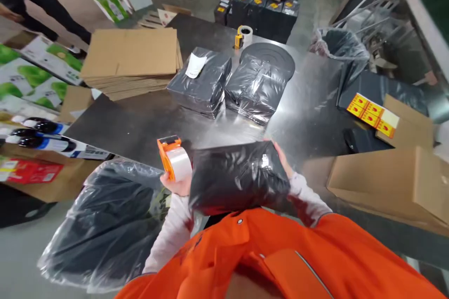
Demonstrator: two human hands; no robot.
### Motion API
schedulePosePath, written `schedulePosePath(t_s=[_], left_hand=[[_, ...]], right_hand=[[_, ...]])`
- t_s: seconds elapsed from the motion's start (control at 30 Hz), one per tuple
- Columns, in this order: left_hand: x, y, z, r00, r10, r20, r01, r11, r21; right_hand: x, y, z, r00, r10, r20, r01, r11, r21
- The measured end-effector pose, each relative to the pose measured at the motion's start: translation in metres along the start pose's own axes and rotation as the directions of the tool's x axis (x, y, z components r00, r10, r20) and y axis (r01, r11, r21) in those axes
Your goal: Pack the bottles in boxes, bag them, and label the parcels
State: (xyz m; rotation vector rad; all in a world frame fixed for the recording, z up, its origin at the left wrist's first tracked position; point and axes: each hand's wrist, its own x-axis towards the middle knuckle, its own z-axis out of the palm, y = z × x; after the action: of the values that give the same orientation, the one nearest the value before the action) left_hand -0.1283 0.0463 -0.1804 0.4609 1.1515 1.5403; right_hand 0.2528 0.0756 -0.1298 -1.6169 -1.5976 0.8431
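My left hand (171, 185) is shut on an orange tape dispenser (174, 159) loaded with a roll of clear tape. My right hand (282, 157) grips the far right edge of a black plastic-wrapped bundle (238, 177), which I hold up above the steel table (140, 131). The dispenser sits just left of the bundle, close to its edge. Much of my right hand is hidden behind the bundle. A large wrapped black bundle (105, 229) in clear plastic lies below my left arm.
Two wrapped black bundles (199, 81) and a round black disc (270, 56) lie on the table, with a tape roll (245, 33) behind. Flat cardboard sheets (129, 58) are stacked at the left. Cardboard boxes (386, 182) stand right; a co-worker's legs (45, 4) stand far left.
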Motion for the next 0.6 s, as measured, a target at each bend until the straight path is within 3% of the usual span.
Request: schedulePosePath(t_s=[0.07, 0.13, 0.2, 0.27, 0.37, 0.43, 0.53, 0.6], left_hand=[[-0.019, 0.012, -0.001, 0.996, -0.087, -0.024, 0.086, 0.995, -0.05], [-0.025, 0.032, 0.0, 0.982, -0.183, 0.049, 0.183, 0.983, 0.017], [-0.014, 0.057, 0.009, 0.968, -0.19, 0.164, 0.183, 0.981, 0.06], [0.008, 0.08, 0.026, 0.925, -0.215, 0.315, 0.2, 0.977, 0.078], [0.045, 0.101, 0.061, 0.841, -0.278, 0.464, 0.261, 0.96, 0.102], [0.062, 0.103, 0.082, 0.795, -0.315, 0.518, 0.286, 0.948, 0.137], [0.071, 0.095, 0.1, 0.742, -0.357, 0.568, 0.305, 0.934, 0.188], [0.071, 0.087, 0.104, 0.739, -0.348, 0.577, 0.297, 0.937, 0.186]], right_hand=[[-0.014, 0.001, -0.012, 0.986, 0.071, 0.151, -0.09, 0.988, 0.122], [-0.015, 0.0, -0.024, 0.948, 0.106, 0.301, -0.17, 0.966, 0.196], [0.001, -0.005, -0.032, 0.902, 0.116, 0.415, -0.217, 0.955, 0.204], [0.033, -0.017, -0.033, 0.869, 0.11, 0.483, -0.223, 0.957, 0.183], [0.09, -0.051, -0.014, 0.894, 0.01, 0.448, -0.121, 0.968, 0.22], [0.12, -0.078, 0.005, 0.922, -0.163, 0.351, 0.053, 0.952, 0.302], [0.143, -0.109, 0.031, 0.909, -0.345, 0.232, 0.27, 0.914, 0.301], [0.146, -0.117, 0.043, 0.885, -0.409, 0.224, 0.346, 0.898, 0.272]])
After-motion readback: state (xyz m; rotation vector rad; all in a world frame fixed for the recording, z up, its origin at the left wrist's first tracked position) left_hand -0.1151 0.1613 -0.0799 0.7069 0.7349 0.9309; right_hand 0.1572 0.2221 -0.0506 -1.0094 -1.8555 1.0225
